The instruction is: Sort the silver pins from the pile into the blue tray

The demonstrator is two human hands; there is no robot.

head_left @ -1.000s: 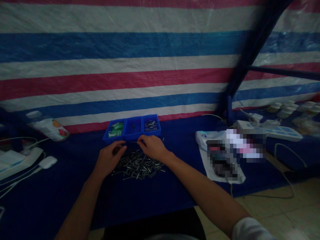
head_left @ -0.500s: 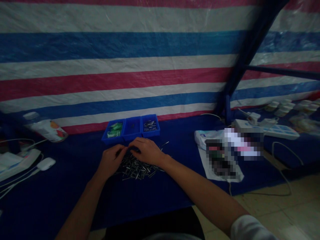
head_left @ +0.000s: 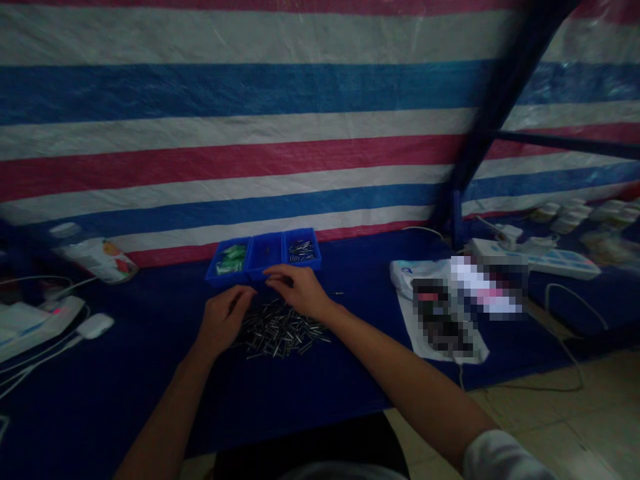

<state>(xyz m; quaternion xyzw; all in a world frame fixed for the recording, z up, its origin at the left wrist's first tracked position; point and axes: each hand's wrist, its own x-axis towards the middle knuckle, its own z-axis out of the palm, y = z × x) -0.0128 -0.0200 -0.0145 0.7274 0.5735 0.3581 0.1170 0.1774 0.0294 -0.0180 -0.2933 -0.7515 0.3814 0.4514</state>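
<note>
A loose heap of thin, shiny metal pins (head_left: 285, 335) lies on the dark blue table in front of me. My left hand (head_left: 226, 319) is at the heap's left edge, thumb and fingers drawn together; whatever may be between them is too small to make out. Over the back of the heap, close to the front of a blue three-part tray (head_left: 257, 273), my right hand (head_left: 300, 291) is curled in a pinch, its content hidden. Green packets (head_left: 233, 259) fill the tray's left compartment and small metal pieces (head_left: 301, 251) lie in its right one. The middle compartment holds one tiny dark piece.
A single pin (head_left: 339, 293) lies right of the heap. Further right are a white plastic bag (head_left: 407, 280) and a power strip (head_left: 565, 263). At left stand a bottle (head_left: 100, 259), another power strip (head_left: 55, 327) and white cables. Striped sheeting hangs behind.
My hands have moved apart from where they met above the heap. The right hand went slightly up toward the tray, uncovering more pins; the left stayed almost in place.
</note>
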